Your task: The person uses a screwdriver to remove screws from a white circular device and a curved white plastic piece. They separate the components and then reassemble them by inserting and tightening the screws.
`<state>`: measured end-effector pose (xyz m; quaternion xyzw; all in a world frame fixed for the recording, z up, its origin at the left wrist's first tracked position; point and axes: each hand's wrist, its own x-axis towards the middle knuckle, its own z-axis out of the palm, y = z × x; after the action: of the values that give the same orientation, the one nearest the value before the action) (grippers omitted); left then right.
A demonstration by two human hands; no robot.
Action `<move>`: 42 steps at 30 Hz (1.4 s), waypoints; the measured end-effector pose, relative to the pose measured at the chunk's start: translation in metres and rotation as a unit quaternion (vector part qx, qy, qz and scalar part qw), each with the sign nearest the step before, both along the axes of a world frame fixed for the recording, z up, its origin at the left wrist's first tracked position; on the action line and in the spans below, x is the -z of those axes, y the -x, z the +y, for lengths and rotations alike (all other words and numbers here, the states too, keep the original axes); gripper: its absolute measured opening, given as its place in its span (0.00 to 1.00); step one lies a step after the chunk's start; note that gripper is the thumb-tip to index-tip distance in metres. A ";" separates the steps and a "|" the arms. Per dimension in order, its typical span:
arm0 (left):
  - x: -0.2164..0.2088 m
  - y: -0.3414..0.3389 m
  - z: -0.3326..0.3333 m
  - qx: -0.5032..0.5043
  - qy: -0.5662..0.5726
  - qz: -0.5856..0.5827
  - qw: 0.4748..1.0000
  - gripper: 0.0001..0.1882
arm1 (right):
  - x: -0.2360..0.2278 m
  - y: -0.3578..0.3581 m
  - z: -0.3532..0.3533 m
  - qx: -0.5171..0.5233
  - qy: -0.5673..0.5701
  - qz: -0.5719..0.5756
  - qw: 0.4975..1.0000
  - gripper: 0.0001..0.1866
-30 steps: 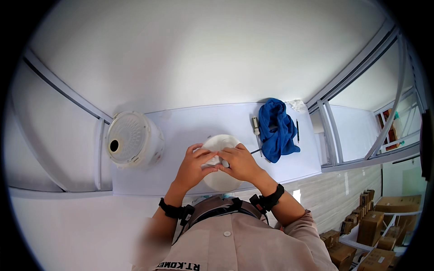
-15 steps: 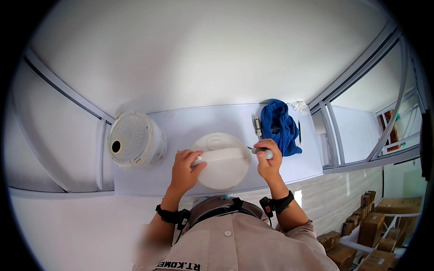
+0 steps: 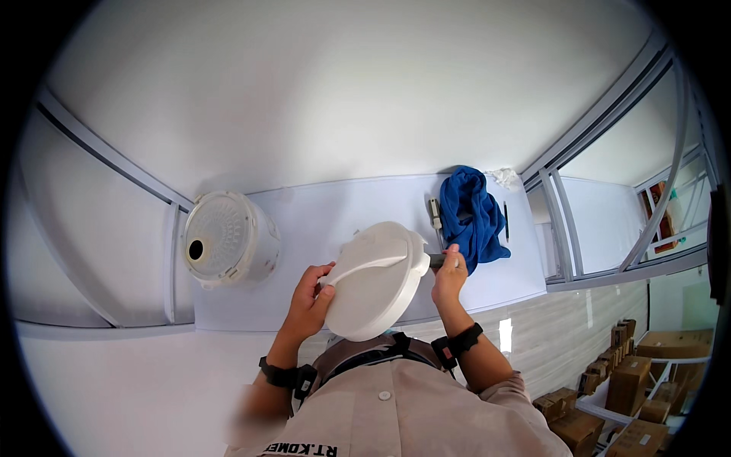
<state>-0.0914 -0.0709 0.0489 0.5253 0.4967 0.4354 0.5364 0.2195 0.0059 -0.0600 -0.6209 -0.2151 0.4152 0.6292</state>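
Note:
A round white lid (image 3: 364, 293) with a raised band across its top is held up at a tilt over the table's front edge. My left hand (image 3: 311, 303) is closed around its left side, thumb on top. To the right, my right hand (image 3: 450, 282) grips a screwdriver (image 3: 437, 260) with a dark and grey handle. Its front end meets the lid's right rim; the tip is hidden there. At the table's left stands a white rice-cooker-like pot (image 3: 263, 244), with a translucent cover and a round black hole facing me.
Behind my right hand lies a bunched blue cloth (image 3: 470, 209). Left of it is another grey-handled tool (image 3: 435, 213); right of it, a thin black pen-like stick (image 3: 505, 221). Crumpled white material (image 3: 502, 178) sits at the back corner. Cardboard boxes (image 3: 628, 381) stand at lower right.
The lid has been tilted up, so its right rim now shows. My right hand has brought the screwdriver against that rim. My left hand has shifted slightly toward me with the lid.

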 end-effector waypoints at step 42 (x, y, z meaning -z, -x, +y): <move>0.045 -0.014 -0.004 0.034 -0.189 0.274 0.943 0.20 | -0.033 -0.023 -0.003 -0.287 -0.044 -0.507 0.812 0.20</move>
<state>-0.0777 -0.0747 0.0041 0.7324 0.5149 0.3423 0.2852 0.2423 0.0033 -0.0272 -0.6251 -0.6899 0.1929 0.3099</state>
